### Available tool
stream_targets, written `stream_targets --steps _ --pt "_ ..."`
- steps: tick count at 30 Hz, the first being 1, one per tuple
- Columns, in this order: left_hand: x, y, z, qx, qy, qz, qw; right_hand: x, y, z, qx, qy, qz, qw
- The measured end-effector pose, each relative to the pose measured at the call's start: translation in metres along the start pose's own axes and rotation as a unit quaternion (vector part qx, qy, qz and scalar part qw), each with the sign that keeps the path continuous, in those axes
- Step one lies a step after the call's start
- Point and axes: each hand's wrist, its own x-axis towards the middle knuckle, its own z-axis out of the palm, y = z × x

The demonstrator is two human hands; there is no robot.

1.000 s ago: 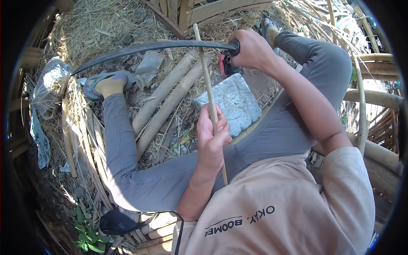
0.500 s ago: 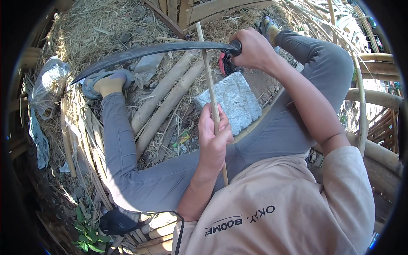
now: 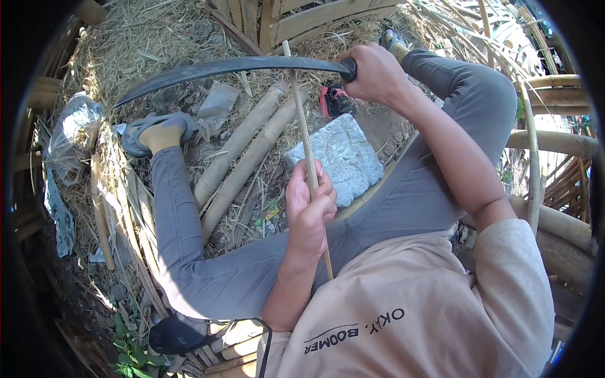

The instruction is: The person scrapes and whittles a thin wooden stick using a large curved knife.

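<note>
My right hand (image 3: 377, 74) is closed round the handle of a long curved machete (image 3: 227, 68), whose dark blade reaches far to the left. A thin bamboo stick (image 3: 301, 120) stands nearly upright in my left hand (image 3: 309, 205), with the fingers wrapped about its middle. Near the stick's upper end the blade lies across it, seemingly in contact. The stick's lower end comes down to my shirt. Behind my left hand, a rough grey stone block (image 3: 343, 157) rests on the ground between my legs.
Two bamboo poles (image 3: 242, 142) lie left of the stone. A red and black object (image 3: 334, 101) sits beyond it. Dry straw (image 3: 151, 47) covers the ground, with a clear plastic bag (image 3: 79, 123) at left. A wooden frame (image 3: 328, 25) stands at the far side; bamboo rails (image 3: 554, 142) run along the right.
The blade has moved slightly up along the stick, nearer its upper tip. My left hand and the stick have shifted a little left and down.
</note>
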Motion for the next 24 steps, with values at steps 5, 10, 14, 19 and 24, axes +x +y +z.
stream_targets --steps 5,10,14,19,24 --pt "0.0 0.0 0.0 -0.022 0.0 -0.018 1.0 -0.024 -0.032 0.0 0.022 -0.052 -0.077 0.995" --pt "-0.003 -0.003 0.005 -0.004 -0.012 -0.019 1.0 -0.007 -0.004 0.003 0.013 0.015 -0.016 1.0" --pt "-0.003 0.002 -0.001 -0.066 -0.057 -0.043 0.995 -0.005 -0.004 -0.003 0.047 0.044 -0.02 0.998" --pt "-0.003 0.003 -0.003 -0.075 -0.048 -0.045 0.995 -0.016 -0.035 -0.015 -0.018 -0.076 -0.062 0.995" --pt "0.0 0.005 0.001 -0.061 -0.071 -0.037 0.995 0.007 0.006 -0.012 -0.012 0.049 0.025 0.998"
